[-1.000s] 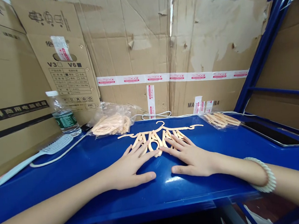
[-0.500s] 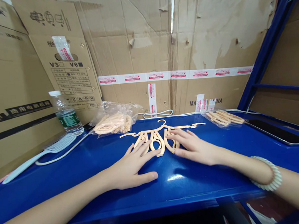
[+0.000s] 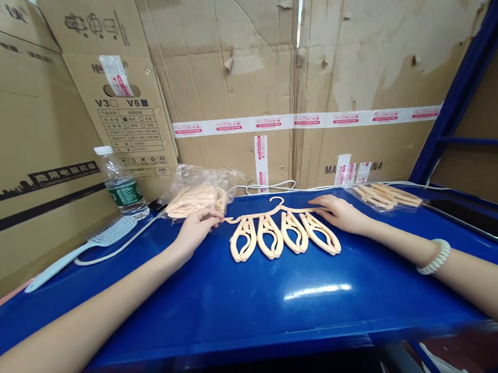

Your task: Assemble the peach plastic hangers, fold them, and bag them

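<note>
A peach-coloured plastic hanger [image 3: 273, 211] lies flat on the blue table, its hook pointing away from me. Several matching clips [image 3: 261, 240] hang in a fanned row along its near side. At the hanger's left end, my left hand [image 3: 195, 231] is closed, thumb and fingers pinching the tip. My right hand [image 3: 341, 212] pinches the opposite end, its fingertips covering that tip. A pale beaded bracelet [image 3: 436, 258] circles my right wrist.
Clear plastic bags of peach pieces lie behind my left hand [image 3: 196, 199] and at the right [image 3: 385, 195]. A water bottle [image 3: 125, 187], a light blue hairbrush [image 3: 106, 232] and a white cable [image 3: 120, 252] are left. A dark tablet-like device [image 3: 480, 220] lies right. Cardboard [image 3: 224, 85] walls the back.
Both hands have moved apart, from over the clips out to the hanger's two ends, and closed there. The clips are now uncovered and spread in a row. The view has shifted slightly.
</note>
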A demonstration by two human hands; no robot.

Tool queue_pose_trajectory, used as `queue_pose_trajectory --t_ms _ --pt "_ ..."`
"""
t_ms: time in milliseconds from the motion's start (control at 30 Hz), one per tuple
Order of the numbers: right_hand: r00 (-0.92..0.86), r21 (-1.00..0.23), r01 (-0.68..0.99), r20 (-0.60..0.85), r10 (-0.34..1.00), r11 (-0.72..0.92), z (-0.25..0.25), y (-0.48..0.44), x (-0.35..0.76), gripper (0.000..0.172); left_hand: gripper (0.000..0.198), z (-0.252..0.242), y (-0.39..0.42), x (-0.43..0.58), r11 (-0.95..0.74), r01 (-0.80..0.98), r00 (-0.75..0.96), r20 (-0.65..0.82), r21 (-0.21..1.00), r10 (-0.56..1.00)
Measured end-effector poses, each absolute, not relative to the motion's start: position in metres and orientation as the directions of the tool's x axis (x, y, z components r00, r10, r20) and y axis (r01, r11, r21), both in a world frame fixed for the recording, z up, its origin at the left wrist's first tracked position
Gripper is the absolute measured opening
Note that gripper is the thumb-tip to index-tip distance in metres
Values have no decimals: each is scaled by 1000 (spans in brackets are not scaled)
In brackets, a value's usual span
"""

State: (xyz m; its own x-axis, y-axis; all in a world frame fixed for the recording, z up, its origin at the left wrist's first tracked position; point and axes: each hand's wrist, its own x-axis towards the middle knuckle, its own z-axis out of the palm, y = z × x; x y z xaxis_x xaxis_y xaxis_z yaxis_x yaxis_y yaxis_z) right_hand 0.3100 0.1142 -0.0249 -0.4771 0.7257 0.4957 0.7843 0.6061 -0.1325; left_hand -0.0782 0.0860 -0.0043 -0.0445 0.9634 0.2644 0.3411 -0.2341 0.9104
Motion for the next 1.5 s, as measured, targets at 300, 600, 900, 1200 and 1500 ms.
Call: queue_pose_trajectory --t_ms 300,600,900,1200,1500 --pt "-464 -138 799 479 745 586 -33 125 315 31 14 -8 90 -80 -241 190 -285 289 952 914" --pt "-442 -196 787 482 756 585 -28 126 308 24 15 -10 85 -75 -225 117 -307 251 967 918" --pt "-313 -305 796 531 788 522 -18 118 309 20 15 -2 76 -70 -235 97 -254 252 967 934" --pt "-110 -316 852 673 732 418 15 92 322 26 24 10 45 -54 -84 -56 90 89 995 992" --pt "-328 -192 794 663 673 577 19 43 286 26 61 15 25 -40 -57 -83 66 63 995 996"
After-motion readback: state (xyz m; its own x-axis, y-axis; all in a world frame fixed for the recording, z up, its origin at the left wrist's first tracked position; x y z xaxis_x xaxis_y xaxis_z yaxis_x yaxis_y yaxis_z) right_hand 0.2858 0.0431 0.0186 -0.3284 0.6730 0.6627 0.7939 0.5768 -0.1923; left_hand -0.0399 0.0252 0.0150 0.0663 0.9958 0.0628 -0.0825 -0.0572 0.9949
